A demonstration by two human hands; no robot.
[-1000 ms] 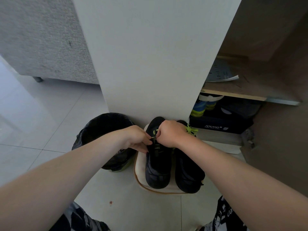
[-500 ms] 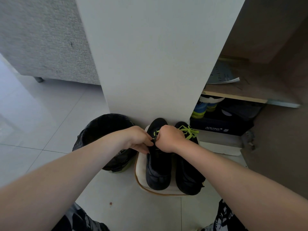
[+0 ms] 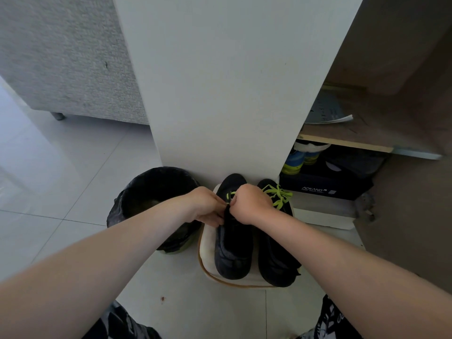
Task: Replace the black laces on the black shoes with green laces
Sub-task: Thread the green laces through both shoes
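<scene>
lace (image 3: 229, 195) (seemingly) between left grip (image 3: 205, 207), right grip (image 3: 250, 204)

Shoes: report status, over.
At shoe top, left hand and right hand pinch green lace. Beside it, other shoe already laced green. Nothing in the way.

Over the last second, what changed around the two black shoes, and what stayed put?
The right hand drew slightly back toward the person, uncovering more of the tied green bow on the laced shoe. The left hand and right hand still pinch the green lace at the second shoe beside the bin. Shoes, pad and bin unmoved.
</scene>
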